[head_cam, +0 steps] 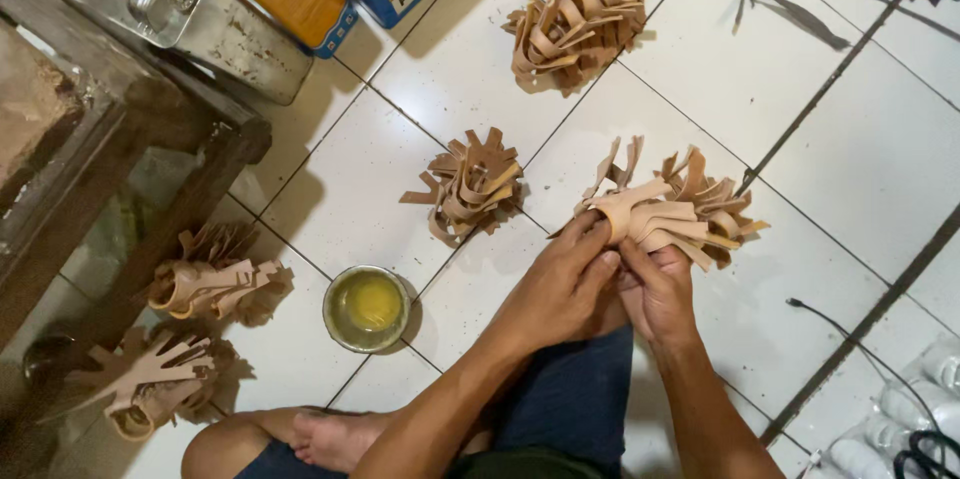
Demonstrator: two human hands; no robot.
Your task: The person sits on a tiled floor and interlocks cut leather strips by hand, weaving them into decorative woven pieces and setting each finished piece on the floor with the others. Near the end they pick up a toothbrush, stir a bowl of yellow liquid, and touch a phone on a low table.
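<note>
- Over the white floor, both hands are meeting at a tan strap piece held just above the tiles.
- Left hand is curling over the piece's near end, fingers closed on it; the thumb is hidden behind the fingers.
- Right hand is pinching the same piece from below — its fingertips are tucked under the strap, so the exact grip is hard to make out.
- Behind the piece a pile of like straps is lying, partly covered by it; where one ends and the other begins is unclear.
- Two more piles are sitting further off: one at centre, one near the top.
- Near the left forearm a tin of yellow liquid is standing on the tiles.
- At left, two strap bundles are lying half in shadow beside a wooden bench, which is cut off by the edge.
- A black cable is trailing at right — its end is out of view.
</note>
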